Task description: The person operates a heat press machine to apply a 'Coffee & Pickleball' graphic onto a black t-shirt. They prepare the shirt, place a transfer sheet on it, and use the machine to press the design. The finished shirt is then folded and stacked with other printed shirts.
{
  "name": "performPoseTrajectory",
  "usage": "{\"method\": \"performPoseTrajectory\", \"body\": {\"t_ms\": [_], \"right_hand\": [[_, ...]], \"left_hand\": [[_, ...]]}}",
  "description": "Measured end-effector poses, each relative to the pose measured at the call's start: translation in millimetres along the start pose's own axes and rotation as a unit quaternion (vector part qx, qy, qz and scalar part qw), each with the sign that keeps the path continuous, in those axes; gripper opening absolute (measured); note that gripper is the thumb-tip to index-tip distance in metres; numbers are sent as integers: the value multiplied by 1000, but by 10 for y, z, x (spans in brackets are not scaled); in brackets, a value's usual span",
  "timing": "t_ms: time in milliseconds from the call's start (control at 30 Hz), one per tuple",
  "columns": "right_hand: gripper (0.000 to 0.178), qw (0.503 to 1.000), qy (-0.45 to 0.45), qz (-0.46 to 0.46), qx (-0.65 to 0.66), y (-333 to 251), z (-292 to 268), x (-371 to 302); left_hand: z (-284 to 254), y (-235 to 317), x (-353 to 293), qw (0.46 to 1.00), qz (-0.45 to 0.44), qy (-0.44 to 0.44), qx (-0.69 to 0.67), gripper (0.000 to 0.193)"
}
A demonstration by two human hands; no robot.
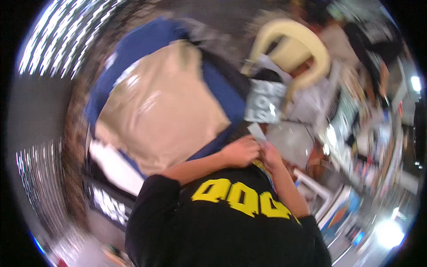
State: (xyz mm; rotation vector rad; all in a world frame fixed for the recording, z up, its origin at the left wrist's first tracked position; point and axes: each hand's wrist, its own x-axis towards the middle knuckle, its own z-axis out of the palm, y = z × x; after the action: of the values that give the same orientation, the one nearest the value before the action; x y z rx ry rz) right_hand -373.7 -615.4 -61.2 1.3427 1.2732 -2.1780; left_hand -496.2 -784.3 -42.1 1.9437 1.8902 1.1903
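My left hand [242, 151] and my right hand [271, 156] come together in front of my body, both with curled fingers. A small white strip, like a tag or slip of paper [256, 131], sticks up from the fingertips of my right hand. My left hand is closed right beside it; what its fingers grip, if anything, is blurred. To the left of my hands lies a beige garment [162, 109], spread flat over a navy blue cloth [100, 95]. Just beyond my hands is a grey piece with white lettering [265, 101].
A cream chair with a curved back [289, 33] stands beyond my hands, with clear plastic wrapping [311, 100] around it. Cluttered shelves or stacks [369, 142] line the right side. White material [113, 167] shows under the beige garment's near edge. Much is motion-blurred.
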Motion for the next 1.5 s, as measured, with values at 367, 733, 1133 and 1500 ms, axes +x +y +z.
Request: {"method": "performPoseTrajectory", "body": {"t_ms": [367,733,1133,1500], "right_hand": [[21,947,318,33,12,1614,-3000,490],[34,844,329,70,418,1581,-4178,1600],[14,677,622,-360,-159,159,-4310,-2006],[33,444,853,-13,-274,-163,-5034,-4579]], "left_hand": [[715,90,310,931,-279,-213,-102,15],[1336,696,-420,729,-621,-288,-16,28],[2185,-661,708,700,-594,-329,-220,24],[2582,-732,1544,782,-499,-355,-116,15]]}}
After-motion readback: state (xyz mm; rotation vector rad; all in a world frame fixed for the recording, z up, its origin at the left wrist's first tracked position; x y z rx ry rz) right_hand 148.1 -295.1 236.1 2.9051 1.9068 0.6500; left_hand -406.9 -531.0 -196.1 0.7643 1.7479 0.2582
